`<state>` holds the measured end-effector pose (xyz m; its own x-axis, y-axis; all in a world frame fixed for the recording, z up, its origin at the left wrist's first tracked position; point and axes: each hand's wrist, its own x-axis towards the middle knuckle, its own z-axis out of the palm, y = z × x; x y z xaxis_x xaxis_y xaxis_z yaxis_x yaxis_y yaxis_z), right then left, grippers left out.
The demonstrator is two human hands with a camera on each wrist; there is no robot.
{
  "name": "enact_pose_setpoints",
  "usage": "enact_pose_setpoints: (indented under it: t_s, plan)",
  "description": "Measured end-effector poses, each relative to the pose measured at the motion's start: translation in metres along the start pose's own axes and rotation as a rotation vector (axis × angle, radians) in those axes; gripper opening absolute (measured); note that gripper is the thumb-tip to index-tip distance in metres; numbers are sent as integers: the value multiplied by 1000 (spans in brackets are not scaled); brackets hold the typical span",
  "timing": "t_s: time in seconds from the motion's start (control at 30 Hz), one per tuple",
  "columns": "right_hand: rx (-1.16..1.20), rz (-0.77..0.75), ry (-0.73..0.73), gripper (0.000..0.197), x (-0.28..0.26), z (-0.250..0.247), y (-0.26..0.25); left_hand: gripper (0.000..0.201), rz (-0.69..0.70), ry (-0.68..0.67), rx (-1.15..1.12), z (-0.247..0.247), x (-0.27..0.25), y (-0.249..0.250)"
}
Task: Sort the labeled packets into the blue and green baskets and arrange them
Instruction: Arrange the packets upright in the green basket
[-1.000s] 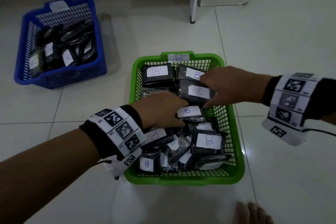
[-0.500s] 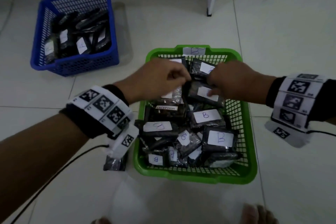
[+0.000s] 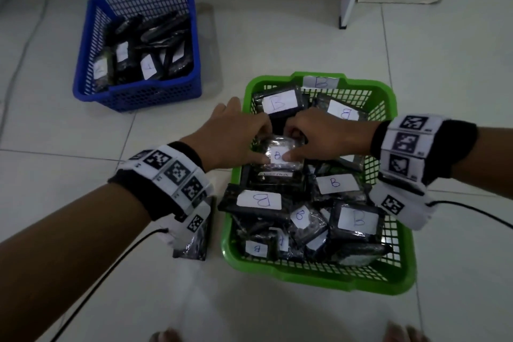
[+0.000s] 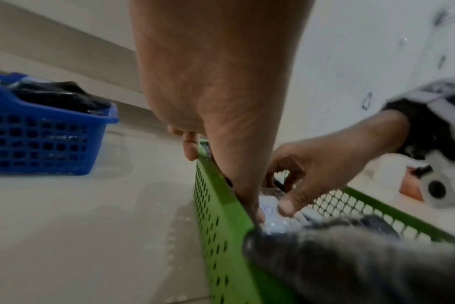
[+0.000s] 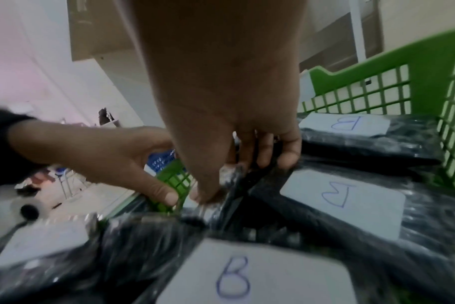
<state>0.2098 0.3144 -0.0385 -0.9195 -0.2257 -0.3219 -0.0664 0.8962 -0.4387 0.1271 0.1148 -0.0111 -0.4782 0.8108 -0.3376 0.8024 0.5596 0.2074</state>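
Fingers of both hands: they had closed on one small packet (image 3: 280,155) from either side, thumbs pressed on its white B label, the other fingers curled round its far edge.
Left hand (image 3: 236,139): it pinched the packet's left edge; in the left wrist view its thumb (image 4: 259,215) lay along the inside of the basket wall, and one finger hung outside the rim.
Right hand (image 3: 319,139): it pinched the right edge, thumb tip (image 4: 286,206) on the label and fingers (image 5: 265,152) bent over the wrapping.
Change: half a second before, the left hand had held this packet up, tilted, while the right rested on a neighbouring one; now the packet lay flat, label up, with both hands on it.
Packet's place: inside the green basket (image 3: 399,280), on top of a larger dark packet (image 3: 274,178), toward the basket's left wall and between the far row and the near heap.
Meaning for the task: this looked like arranging rather than sorting, since the label matched the B tag (image 3: 320,82) on the basket's far rim.
Rest of the green basket: the near packets lay jumbled and overlapping, so squaring up seemed far from finished.
Blue basket (image 3: 91,83): well apart on the floor, holding its own dark packets.
Stray packet (image 3: 198,241): on the floor just beside the green basket, partly hidden under the left wristband, its label unseen.
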Motion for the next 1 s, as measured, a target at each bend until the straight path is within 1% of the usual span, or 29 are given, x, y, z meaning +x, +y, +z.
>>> enact_pose_setpoints:
  t_s: [0.07, 0.13, 0.17, 0.27, 0.33, 0.37, 0.43, 0.5, 0.53, 0.6, 0.67, 0.7, 0.73, 0.83, 0.87, 0.93, 1.0]
  plan:
    - [68, 24, -80, 40, -2, -13, 3, 35, 11, 106, -128, -3, -2, -8]
    - [67, 3, -110, 34, -8, -26, 7, 18, 37, 238, -237, -7, -5, -21]
    - [71, -10, -122, 33, -12, -31, 9, 13, 66, 269, -264, -8, -7, -27]
    - [119, -34, -168, 32, -19, -37, 13, 15, 119, 257, -224, -6, -13, -34]
    - [69, -36, -192, 32, -21, -41, 17, 14, 133, 263, -185, -5, -17, -28]
    - [39, -24, -211, 32, -22, -44, 19, 14, 141, 269, -130, -4, -18, -24]
    - [5, 11, -234, 35, -22, -51, 26, 18, 115, 254, 96, -1, -17, -13]
    - [-9, 51, -210, 35, -23, -53, 33, 28, 68, 222, 309, 1, -12, -2]
    - [-15, 53, -193, 33, -23, -50, 34, 32, 65, 190, 368, 2, -9, 4]
    - [-22, 25, -189, 27, -25, -43, 35, 44, 110, 135, 447, 4, -4, 15]
    - [-52, 31, -241, 23, -28, -33, 32, 56, 138, 102, 509, 5, 1, 19]
    - [-88, 43, -270, 25, -30, -30, 31, 57, 134, 92, 531, 4, 4, 22]
    - [-131, 45, -290, 32, -31, -27, 29, 56, 122, 76, 556, 4, 7, 24]
    - [-159, -32, -256, 76, -32, -20, 22, 44, 128, 9, 592, 4, 11, 33]
    - [-147, -64, -244, 84, -32, -20, 18, 39, 150, 2, 603, 3, 11, 34]
    - [-138, -92, -266, 84, -31, -22, 9, 31, 207, 14, 659, -1, 10, 33]
    - [-128, -86, -334, 77, -29, -23, 4, 27, 262, 9, 698, -4, 11, 32]
